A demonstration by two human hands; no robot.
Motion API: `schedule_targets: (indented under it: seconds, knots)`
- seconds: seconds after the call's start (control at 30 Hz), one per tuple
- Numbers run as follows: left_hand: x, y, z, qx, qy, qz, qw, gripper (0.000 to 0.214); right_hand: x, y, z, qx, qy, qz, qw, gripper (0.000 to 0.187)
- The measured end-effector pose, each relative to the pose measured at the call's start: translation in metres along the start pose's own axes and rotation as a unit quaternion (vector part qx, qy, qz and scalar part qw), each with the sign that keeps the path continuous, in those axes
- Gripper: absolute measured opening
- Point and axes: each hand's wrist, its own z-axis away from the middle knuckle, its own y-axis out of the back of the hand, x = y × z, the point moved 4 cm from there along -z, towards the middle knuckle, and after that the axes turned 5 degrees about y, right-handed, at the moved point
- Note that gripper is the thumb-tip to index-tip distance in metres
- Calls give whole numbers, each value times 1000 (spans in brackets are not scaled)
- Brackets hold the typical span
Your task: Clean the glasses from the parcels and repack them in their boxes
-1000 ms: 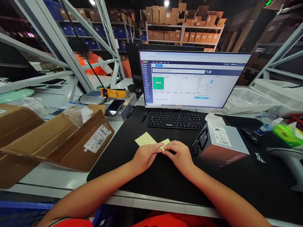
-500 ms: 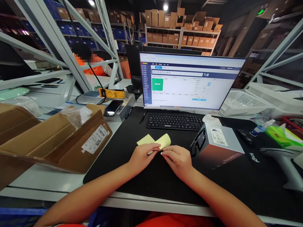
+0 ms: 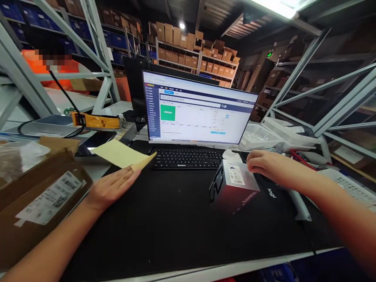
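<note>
Pinching the yellow paper (image 3: 119, 152) at its near right edge, fingers closed on it, left hand (image 3: 110, 190) holds the sheet left of the keyboard (image 3: 188, 158), right corner folded over. Right hand (image 3: 261, 162) is at the far right edge of the silver box (image 3: 235, 196), fingers curled; can't tell how far apart they are, whether they touch the box or have hold of anything. Handling, my judgement: light pinch on the paper so the fold doesn't crease, sheet clear of the carton edge; right fingers best off the box's label, pressing gently so the box doesn't slide. Containers: silver box on the black mat (image 3: 164, 223), right of centre, contents hidden. Brown carton (image 3: 55, 168) at left, flaps up, clear plastic (image 3: 25, 152) at its top, rest not visible. White perforated basket (image 3: 268, 139), far right, something clear inside. Blue bins (image 3: 116, 39) on far left shelving, contents unreadable.
</note>
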Motion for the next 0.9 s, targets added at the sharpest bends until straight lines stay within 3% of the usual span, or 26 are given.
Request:
schedule_targets:
  seconds: [0.13, 0.23, 0.47, 0.77, 0.9]
  knots:
    - [-22, -27, 15, -42, 223, 15, 974, 25, 4, 9, -19, -103, 20, -15, 994, 20]
    - [-35, -38, 23, -63, 342, 44, 937, 29, -5, 8, -32, -135, 18, -21, 991, 16]
    - [-54, -41, 30, -163, 435, 35, 885, 37, -23, 7, -50, -189, -27, 19, 981, 16]
    - [-64, -42, 42, -218, 534, 29, 816, 41, -33, 9, -50, -176, -65, 71, 980, 13]
    - [-65, -46, 44, -218, 548, 37, 806, 43, -29, 6, -45, -152, -50, 95, 983, 13]
